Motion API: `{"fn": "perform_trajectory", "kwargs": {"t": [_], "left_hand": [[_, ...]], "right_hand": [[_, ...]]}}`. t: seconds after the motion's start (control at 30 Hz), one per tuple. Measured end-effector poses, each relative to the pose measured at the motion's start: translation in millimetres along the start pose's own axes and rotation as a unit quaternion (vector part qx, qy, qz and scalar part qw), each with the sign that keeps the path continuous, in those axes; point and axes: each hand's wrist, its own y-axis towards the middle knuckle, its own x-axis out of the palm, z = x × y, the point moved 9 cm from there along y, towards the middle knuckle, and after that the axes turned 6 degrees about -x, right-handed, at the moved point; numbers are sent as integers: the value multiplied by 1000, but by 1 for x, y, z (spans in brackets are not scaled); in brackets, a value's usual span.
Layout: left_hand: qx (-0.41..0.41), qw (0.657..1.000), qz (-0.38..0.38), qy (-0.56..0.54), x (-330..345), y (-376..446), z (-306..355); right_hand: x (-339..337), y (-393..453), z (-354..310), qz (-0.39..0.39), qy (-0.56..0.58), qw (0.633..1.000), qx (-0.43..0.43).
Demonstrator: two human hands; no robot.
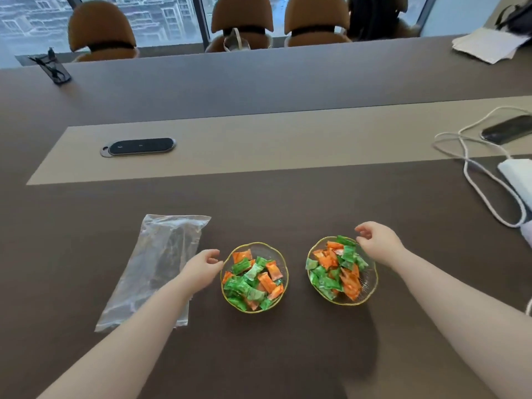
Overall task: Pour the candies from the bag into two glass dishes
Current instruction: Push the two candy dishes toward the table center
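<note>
Resting on the dark worktop, two gold-rimmed glass dishes hold orange and green wrapped candies; the clear plastic bag lies emptied; both hands, left and right, hover loosely curled, empty; fragile, slippery glass suits rim grips.

Two glass dishes of candies, one empty bag, two hands.

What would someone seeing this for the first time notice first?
Two gold-rimmed glass dishes, the left dish and the right dish, sit side by side near the table's front, heaped with orange and green wrapped candies. A hand rests beside each: left hand, right hand. The clear plastic bag lies flat at left.
</note>
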Motion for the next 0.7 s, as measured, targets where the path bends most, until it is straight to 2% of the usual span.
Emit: {"fn": "perform_trajectory", "kwargs": {"t": [0.13,0.3,0.53,0.7], "left_hand": [[-49,998,16,-34,30,-9,-16],[-92,984,38,-146,47,-14,-28],[-132,969,61,-200,55,-6,-39],[-133,961,62,-236,56,0,-19]], "right_hand": [[4,-20,54,-38,29,997,59],[30,-41,83,-115,194,962,153],[46,-34,77,-152,256,945,138],[34,-15,73,-151,290,938,112]]}}
